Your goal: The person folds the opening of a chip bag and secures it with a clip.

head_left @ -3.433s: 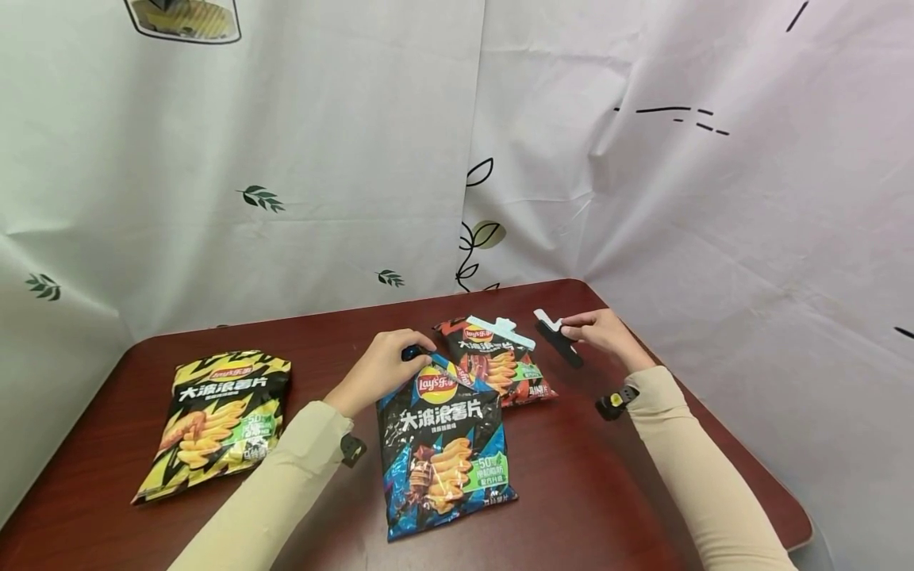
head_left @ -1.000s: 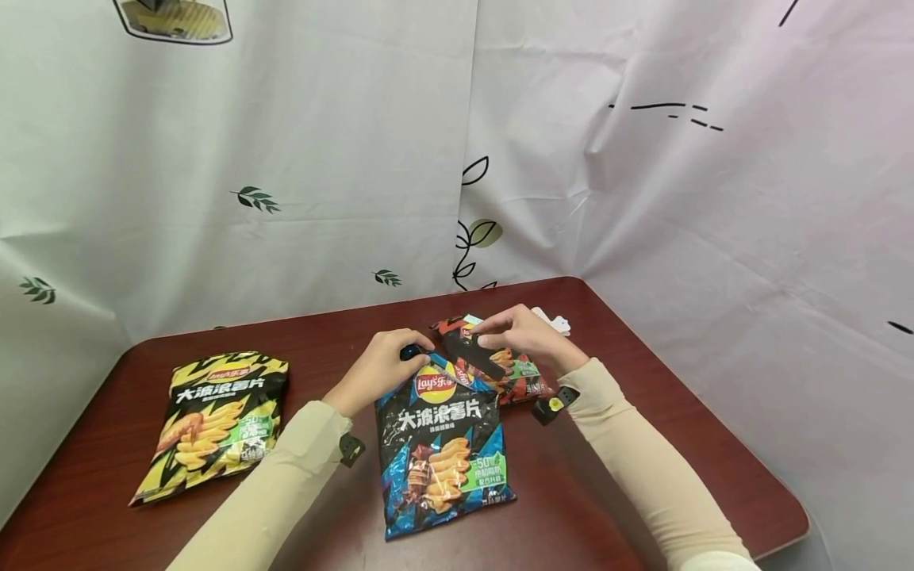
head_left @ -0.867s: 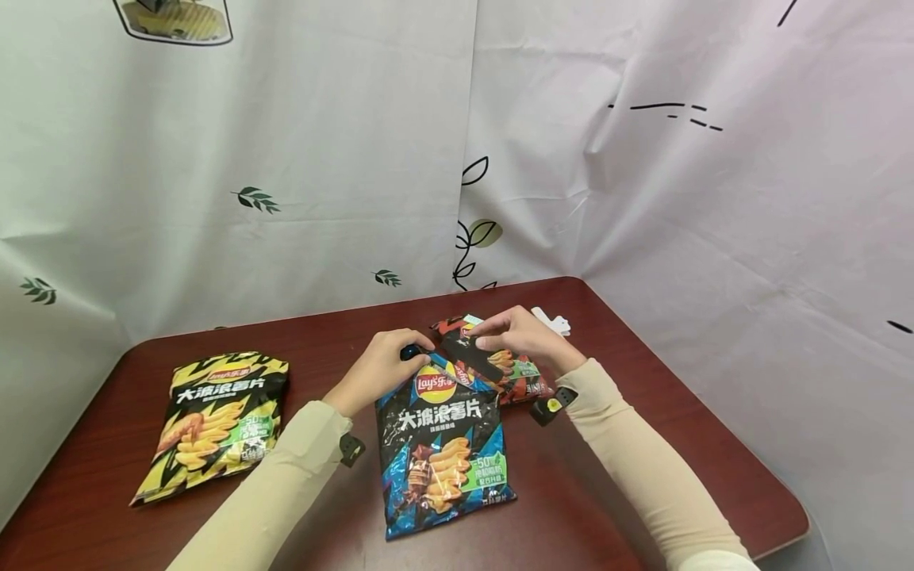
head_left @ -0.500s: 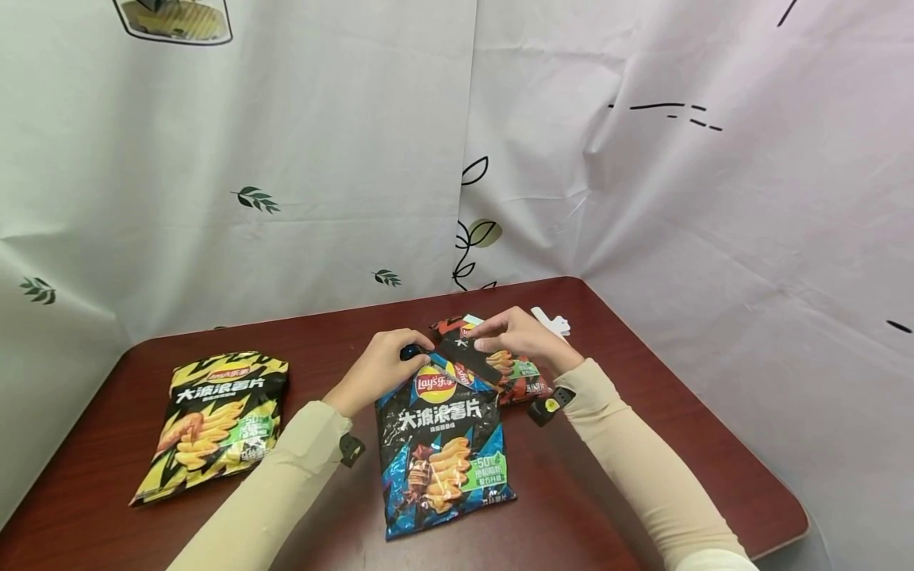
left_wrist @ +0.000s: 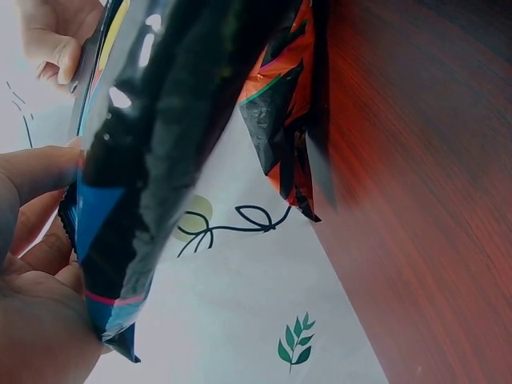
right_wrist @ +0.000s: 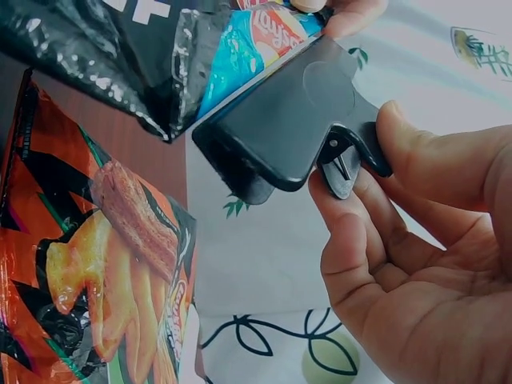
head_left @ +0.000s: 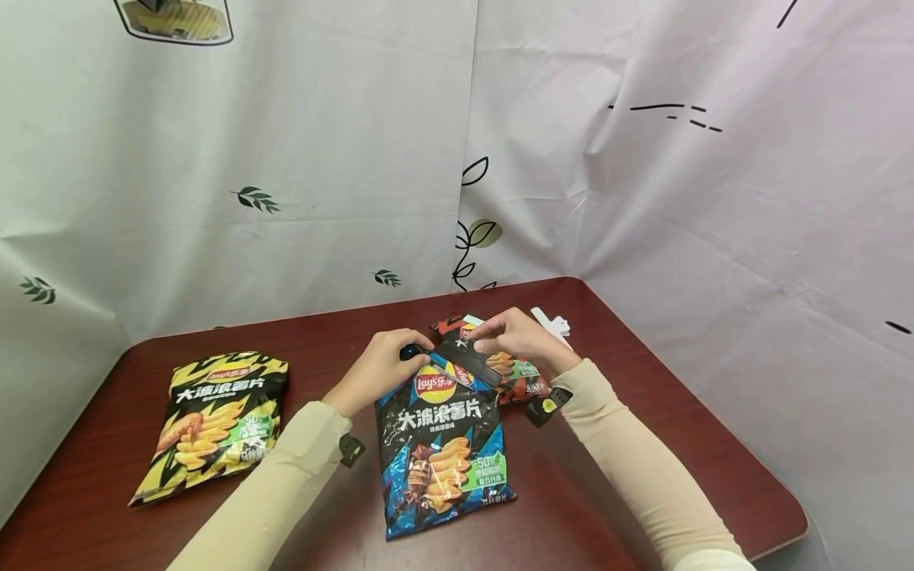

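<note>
A blue and black bag of chips [head_left: 443, 444] lies at the front middle of the table, its top edge folded over. My left hand [head_left: 378, 371] pinches the left part of that fold; its fingers also show in the left wrist view [left_wrist: 40, 240]. Between the thumb and fingers of my right hand [head_left: 524, 339] are the handles of a black bag clip [right_wrist: 296, 112]. In the right wrist view the clip's long edge lies along the folded top of the blue bag. I cannot tell whether the fold sits inside the clip.
Behind the clip lies a red bag of chips [head_left: 524, 388], partly covered, with a pale clip [head_left: 473, 319] at its top. A white clip [head_left: 551, 323] rests at the back right. On the left lies a yellow bag of chips [head_left: 221, 424]. Curtains hang around the dark red table [head_left: 336, 333].
My right hand has brought the black clip leftward from beside the white clip to the blue bag's fold, lowering slightly at the end. The left hand keeps its hold.
</note>
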A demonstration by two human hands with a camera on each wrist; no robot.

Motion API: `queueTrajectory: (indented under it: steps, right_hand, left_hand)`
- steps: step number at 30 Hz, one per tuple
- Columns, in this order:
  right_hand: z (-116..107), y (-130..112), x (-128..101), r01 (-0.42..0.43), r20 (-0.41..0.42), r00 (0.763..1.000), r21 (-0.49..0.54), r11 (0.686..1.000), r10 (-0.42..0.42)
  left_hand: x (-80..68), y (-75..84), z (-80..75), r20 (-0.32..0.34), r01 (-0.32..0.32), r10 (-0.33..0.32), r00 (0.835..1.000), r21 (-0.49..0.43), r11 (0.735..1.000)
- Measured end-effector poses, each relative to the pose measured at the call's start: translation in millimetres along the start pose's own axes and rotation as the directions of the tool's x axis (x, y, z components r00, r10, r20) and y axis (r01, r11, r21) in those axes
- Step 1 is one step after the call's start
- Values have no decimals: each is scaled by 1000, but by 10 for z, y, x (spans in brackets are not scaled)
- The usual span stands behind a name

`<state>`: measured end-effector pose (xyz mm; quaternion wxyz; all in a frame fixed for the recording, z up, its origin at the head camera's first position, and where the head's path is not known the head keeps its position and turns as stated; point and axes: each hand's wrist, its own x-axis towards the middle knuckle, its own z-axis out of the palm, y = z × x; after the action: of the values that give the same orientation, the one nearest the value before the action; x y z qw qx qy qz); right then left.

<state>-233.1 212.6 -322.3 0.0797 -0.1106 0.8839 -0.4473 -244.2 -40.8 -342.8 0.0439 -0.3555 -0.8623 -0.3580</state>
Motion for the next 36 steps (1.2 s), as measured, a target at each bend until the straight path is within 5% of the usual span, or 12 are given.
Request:
queueTrajectory:
  steps: [36]
  right_hand:
    - [136, -17, 50, -41, 38, 999, 110, 993, 37]
  left_hand:
    - [0, -38, 13, -8, 10, -10, 1000, -4, 1000]
